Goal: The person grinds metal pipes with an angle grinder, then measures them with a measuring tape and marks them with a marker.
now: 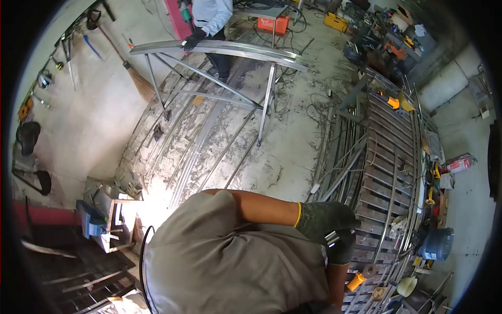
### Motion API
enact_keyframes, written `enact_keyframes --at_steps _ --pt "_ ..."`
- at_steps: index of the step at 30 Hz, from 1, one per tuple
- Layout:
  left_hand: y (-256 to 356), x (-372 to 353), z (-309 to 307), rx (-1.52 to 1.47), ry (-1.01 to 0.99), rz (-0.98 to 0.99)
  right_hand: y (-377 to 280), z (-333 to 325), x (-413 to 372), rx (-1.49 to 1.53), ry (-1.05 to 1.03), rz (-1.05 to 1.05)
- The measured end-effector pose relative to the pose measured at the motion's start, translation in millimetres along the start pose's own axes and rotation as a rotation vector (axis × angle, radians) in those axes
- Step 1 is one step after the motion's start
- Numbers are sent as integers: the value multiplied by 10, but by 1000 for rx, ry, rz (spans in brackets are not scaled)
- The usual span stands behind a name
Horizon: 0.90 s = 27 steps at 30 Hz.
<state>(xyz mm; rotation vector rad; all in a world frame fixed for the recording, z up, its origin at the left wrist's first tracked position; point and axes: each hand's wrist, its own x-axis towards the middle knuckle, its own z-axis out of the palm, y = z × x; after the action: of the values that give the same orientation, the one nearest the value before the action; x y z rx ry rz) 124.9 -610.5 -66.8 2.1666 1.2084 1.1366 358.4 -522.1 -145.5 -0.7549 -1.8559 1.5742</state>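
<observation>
- We clamp left hand (325, 219) and right hand (342, 252), both gloved, on a metal piece (333, 238), likely to steady it.
- The metal piece hangs over the grille (387, 157) on the floor (293, 141).

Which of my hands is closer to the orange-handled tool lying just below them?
Right. The right hand sits just above and left of the orange-handled tool; the left hand is farther up, above the right one.

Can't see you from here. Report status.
Left hand shut on metal piece; right hand against it, grip unclear. Grille beneath. Co-worker far off at curved frame.
</observation>
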Motion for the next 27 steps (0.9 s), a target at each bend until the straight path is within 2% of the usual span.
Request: enact_keyframes --at_steps 1,2,4,7,8,10,11,13,15,16,17,19,21,23,25,26,27 --pt "-51 -80 -144 -11 -40 -14 -200 186 151 -383 -90 -268" --pt "-137 -194 -213 8 8 11 -351 382 311 -766 -182 -531" --pt "-296 -432 -273 45 101 57 -517 797 462 -457 -142 -344" --pt "-393 -605 -477 102 47 25 -624 1093 600 -381 -194 -258" --pt "-514 -639 -393 73 106 34 -601 1111 644 -341 -236 -278" --pt "-747 -681 -159 19 178 19 -654 1139 736 -492 -337 -372" --pt "-803 -705 -128 -3 191 -2 -740 1147 813 -682 -395 -443" --pt "-779 -683 -355 10 106 -69 -493 1102 747 -1016 -461 -429" --pt "-743 -653 -519 92 6 -89 -476 1177 841 -919 -442 -377" --pt "-707 -577 -601 140 -53 -64 -319 1155 793 -700 -404 -239" --pt "-558 -400 -896 111 -240 -131 -157 1133 755 -472 -345 -119" --pt "-958 -552 -309 -311 -81 -246 -19 1060 687 -9 -228 167" --pt "-866 -214 -749 -81 -59 52 -469 972 925 18 -191 346" --pt "-724 -4 -695 -807 33 -325 -595 769 1095 -17 -177 503" --pt "-962 150 -421 -1197 114 -458 -439 558 1104 28 -68 284" --pt "-1058 264 -343 -1074 91 -455 -312 458 1131 44 -25 172" --pt "-1119 432 -287 -948 75 -448 -35 412 1130 413 4 213"
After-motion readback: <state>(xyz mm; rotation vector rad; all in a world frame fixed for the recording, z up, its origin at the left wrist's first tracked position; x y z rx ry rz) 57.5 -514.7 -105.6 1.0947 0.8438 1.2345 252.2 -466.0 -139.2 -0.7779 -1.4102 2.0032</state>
